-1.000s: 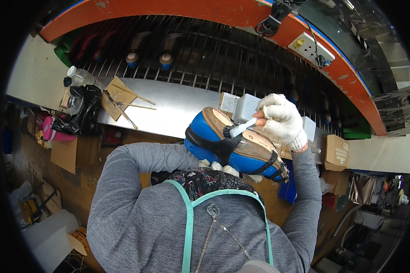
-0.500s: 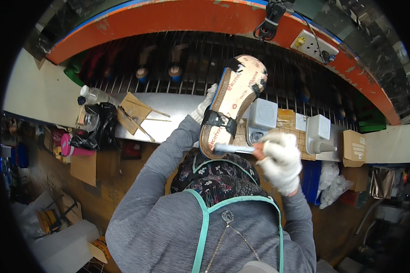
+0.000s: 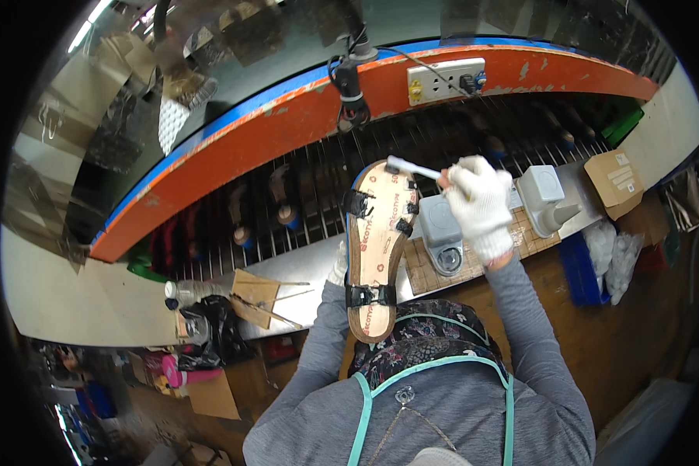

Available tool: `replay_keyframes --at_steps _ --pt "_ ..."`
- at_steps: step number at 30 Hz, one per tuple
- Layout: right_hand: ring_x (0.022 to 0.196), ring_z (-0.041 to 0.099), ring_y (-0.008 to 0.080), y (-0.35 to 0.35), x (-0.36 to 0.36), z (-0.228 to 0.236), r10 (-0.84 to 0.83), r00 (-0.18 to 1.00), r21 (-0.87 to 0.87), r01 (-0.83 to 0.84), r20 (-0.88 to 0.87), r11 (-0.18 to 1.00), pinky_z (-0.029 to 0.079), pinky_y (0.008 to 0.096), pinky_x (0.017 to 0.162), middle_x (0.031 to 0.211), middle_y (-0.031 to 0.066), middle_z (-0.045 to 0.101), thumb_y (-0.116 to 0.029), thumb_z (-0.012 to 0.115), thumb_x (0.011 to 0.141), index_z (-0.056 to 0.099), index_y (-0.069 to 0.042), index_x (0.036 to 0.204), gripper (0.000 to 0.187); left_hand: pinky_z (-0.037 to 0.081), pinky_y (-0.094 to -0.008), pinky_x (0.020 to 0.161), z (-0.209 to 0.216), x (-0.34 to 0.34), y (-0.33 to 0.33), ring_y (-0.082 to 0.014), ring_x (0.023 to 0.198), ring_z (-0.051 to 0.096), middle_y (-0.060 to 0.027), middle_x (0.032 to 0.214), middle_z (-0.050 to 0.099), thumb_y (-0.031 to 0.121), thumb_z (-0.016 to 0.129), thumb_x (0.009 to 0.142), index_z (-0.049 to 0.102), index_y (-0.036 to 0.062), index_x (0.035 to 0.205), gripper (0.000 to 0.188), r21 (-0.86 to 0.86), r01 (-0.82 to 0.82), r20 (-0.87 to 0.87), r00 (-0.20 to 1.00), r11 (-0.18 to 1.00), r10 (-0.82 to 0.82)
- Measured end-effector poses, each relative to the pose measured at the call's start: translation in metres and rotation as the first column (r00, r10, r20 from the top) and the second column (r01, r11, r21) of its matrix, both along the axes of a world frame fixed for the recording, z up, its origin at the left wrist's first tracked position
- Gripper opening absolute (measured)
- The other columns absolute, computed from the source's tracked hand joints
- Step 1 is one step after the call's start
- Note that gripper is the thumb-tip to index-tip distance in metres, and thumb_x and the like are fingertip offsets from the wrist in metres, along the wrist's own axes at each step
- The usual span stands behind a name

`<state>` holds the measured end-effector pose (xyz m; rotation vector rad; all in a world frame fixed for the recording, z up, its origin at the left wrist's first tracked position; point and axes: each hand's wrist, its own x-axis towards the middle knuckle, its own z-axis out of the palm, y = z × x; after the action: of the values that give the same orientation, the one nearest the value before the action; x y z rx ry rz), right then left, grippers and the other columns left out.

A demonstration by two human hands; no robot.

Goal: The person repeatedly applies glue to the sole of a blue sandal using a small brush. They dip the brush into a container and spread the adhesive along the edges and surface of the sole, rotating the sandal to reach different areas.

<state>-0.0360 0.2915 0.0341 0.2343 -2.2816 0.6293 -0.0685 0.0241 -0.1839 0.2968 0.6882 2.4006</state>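
Note:
An unfinished sandal (image 3: 377, 256) is held up, pale sole side facing me. It has a brown rim, red print and black strap ends folded over its edges. My left hand (image 3: 339, 264), in a white glove, grips it from the left, its fingers mostly hidden behind it. In my gloved right hand (image 3: 480, 203) is a slim brush (image 3: 416, 168) with a light handle, like a toothbrush. The brush's dark head touches the sandal's toe end. Below that hand stands a grey-white container (image 3: 441, 225) with a round cup in front.
A second pale container (image 3: 542, 190) with a spout and a cardboard box (image 3: 615, 183) stand to the right. Leftward on the metal bench lie thin sticks on cardboard (image 3: 258, 295), a black plastic bag (image 3: 213, 330) and a clear bottle (image 3: 190, 291). A roller rack (image 3: 318, 198) carries several shoes under an orange beam (image 3: 272, 132).
The brush has moved from the sandal's heel end up to its toe end, with my right hand moving farther away. The sandal now stands more upright, and my view has shifted.

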Motion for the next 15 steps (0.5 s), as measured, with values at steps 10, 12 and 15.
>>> replay_keyframes --at_steps 10,12,15 --pt "0.077 0.060 0.0207 -0.001 0.056 -0.027 0.210 0.962 -0.245 -0.164 0.175 0.955 0.043 0.0366 0.073 0.090 0.0056 0.066 -0.013 0.079 0.077 0.072 -0.006 0.083 0.012 0.059 -0.0446 0.089 0.004 0.019 0.007 -0.0343 0.105 0.067 -0.0211 0.118 0.064 0.048 0.061 0.092 0.049 -0.0009 0.137 0.068 0.095 -0.275 0.178 0.950 0.957 0.255" --pt "0.081 0.063 0.0230 0.013 0.052 -0.035 0.206 0.950 -0.456 -0.081 0.233 0.886 0.046 0.0376 0.074 0.093 0.0064 0.066 -0.017 0.078 0.079 0.073 -0.005 0.085 0.014 0.061 -0.0438 0.085 -0.013 -0.006 0.009 -0.0331 0.102 0.068 -0.0197 0.115 0.065 0.044 0.052 0.100 0.050 -0.0003 0.135 0.057 -0.129 -0.179 0.176 0.964 0.975 0.201" --pt "0.077 0.058 0.0141 0.041 0.065 -0.047 0.155 0.942 -0.609 0.064 0.299 0.791 0.046 0.0278 0.065 0.088 0.0071 0.061 -0.011 0.075 0.085 0.072 0.004 0.091 0.016 0.059 -0.0484 0.086 -0.038 -0.039 0.026 -0.0329 0.096 0.068 -0.0183 0.111 0.067 0.046 0.048 0.101 0.054 0.0032 0.129 0.051 -0.021 -0.250 0.373 0.896 0.968 0.240"
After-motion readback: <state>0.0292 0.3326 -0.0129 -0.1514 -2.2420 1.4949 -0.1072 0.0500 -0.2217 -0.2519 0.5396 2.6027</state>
